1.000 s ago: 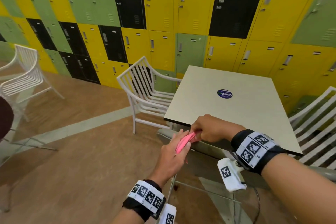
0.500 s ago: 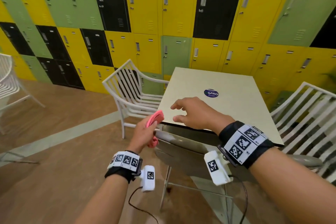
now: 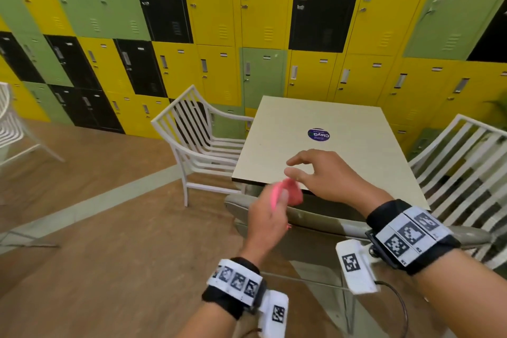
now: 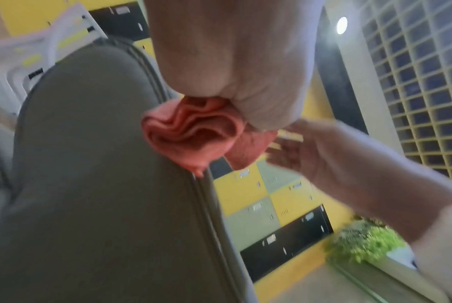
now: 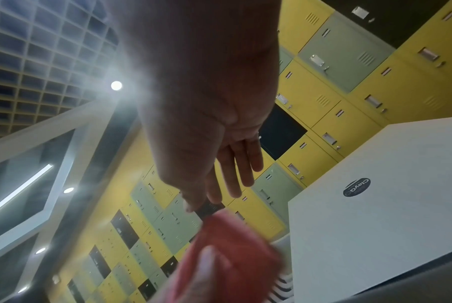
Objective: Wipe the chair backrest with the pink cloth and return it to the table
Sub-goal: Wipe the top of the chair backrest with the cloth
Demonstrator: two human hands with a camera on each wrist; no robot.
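Behind everything stands a big wall of lockers [image 3: 247,22], yellow, green and black. Next comes the table [image 3: 356,145], pale and square, with a round dark sticker [image 3: 318,135] on top. White chairs with thin bars sit at its sides, one on the left [image 3: 197,129] and one on the right [image 3: 461,173]. Closer in is the chair backrest [image 3: 315,221], grey-green and padded, pushed up to the near edge of the table.

Over the backrest is the left hand [image 3: 267,217]. Its fingers are curled tight round the pink cloth [image 3: 290,192], which is all bunched up. The cloth is in the air, just at the near edge of the table, and a bit of it hangs by the top of the backrest. The right hand [image 3: 326,175] is over the table edge, just beside the cloth. Its fingers are spread and loose, and it holds nothing.
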